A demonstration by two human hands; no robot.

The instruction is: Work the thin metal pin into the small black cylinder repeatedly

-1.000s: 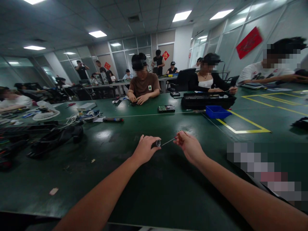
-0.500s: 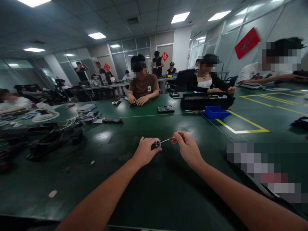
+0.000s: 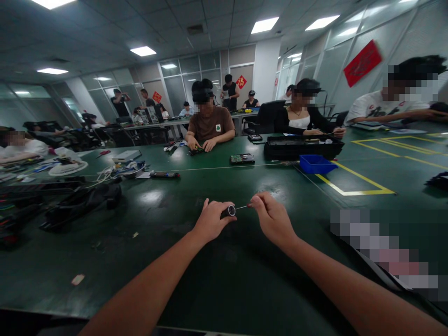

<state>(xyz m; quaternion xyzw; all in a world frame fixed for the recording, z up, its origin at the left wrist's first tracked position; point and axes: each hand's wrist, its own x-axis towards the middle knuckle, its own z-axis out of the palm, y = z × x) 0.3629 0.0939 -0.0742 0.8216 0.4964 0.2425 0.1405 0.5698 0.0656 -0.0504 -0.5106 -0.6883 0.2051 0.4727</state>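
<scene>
Both my hands are held out over a dark green table [image 3: 196, 261]. My left hand [image 3: 210, 220] is closed round a short black cylinder [image 3: 229, 211] whose silver-rimmed end faces right. My right hand [image 3: 271, 217] pinches the far end of a thin metal rod [image 3: 241, 206]. The rod's other tip sits at the open end of the cylinder. Only a short stretch of rod shows between the two hands.
Across the table sit several other people at work. A blue bin [image 3: 315, 164] and a long black case [image 3: 303, 146] lie at the right, beside yellow floor-tape lines [image 3: 353, 192]. Black bags and cables [image 3: 80, 200] fill the left side. A small circuit board [image 3: 242, 159] lies mid-table.
My right hand has moved left toward my left hand. The visible length of rod between them has grown shorter.
</scene>
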